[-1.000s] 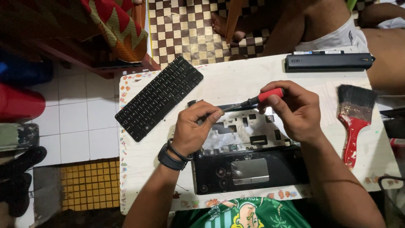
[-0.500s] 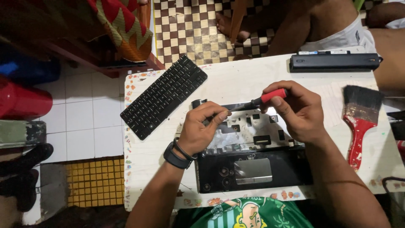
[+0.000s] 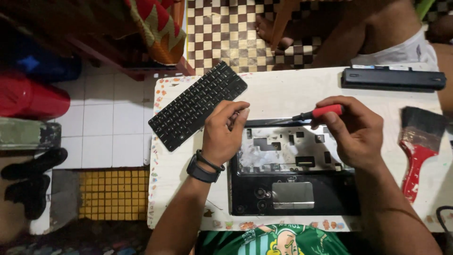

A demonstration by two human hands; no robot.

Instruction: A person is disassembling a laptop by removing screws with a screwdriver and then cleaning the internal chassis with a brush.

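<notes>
From the head view, my right hand (image 3: 356,134) has its grip clamped on the red handle of the screwdriver (image 3: 309,114). The shaft lies almost flat and points left, over the far edge of the laptop base (image 3: 292,174). My left hand (image 3: 224,134) is curled near this same edge, with the fingertips pinched together close to the screwdriver tip. I cannot tell if something small is between them; it is too small to see. The laptop base lies on the worktop (image 3: 283,92) just in front of me, with the keyboard bay open and the silver metal inside showing.

What could go wrong, as I judge it: the tip is very near my left fingers, so a slip could stab them or scratch the metal plate. If a screw is in my pinch, it may fall into one of the openings of the bay, or roll off the worktop to the tiled floor. The keyboard (image 3: 198,106) lies with one corner at the worktop edge, so a push from my left elbow could send it down.

For containers, I see no tray or cup for small parts. The open bay is the only hollow place, and I can see nothing loose in it. The battery (image 3: 394,79) and the brush (image 3: 420,146) lie well apart, on the right.
</notes>
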